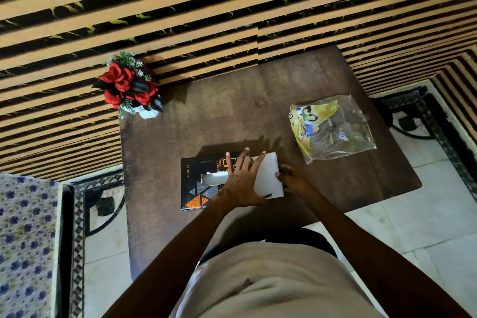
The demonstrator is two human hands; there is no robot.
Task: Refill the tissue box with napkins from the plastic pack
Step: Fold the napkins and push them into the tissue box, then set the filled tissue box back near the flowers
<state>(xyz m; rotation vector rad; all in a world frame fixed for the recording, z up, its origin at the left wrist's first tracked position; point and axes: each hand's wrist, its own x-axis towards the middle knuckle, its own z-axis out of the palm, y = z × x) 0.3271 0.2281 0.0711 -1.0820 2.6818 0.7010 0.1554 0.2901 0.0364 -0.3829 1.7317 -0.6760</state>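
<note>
A black tissue box [196, 188] with orange triangles lies flat on the brown table [232, 116], a white napkin showing through its top slot [214, 178]. Its white end flap [268, 175] stands open on the right. My left hand [241, 183] lies spread on top of the box, fingers apart, pressing near the flap. My right hand [294, 179] is at the box's right end, fingers against the flap's edge. The plastic pack [335, 129], clear with a yellow printed side, lies flattened and crumpled on the table's right, apart from both hands.
A pot of red artificial flowers [130, 86] stands at the table's far left corner. A striped wall runs behind the table. A patterned mattress [25, 240] is at the left, tiled floor [426, 214] at the right, with a dark stand [410, 111] beyond.
</note>
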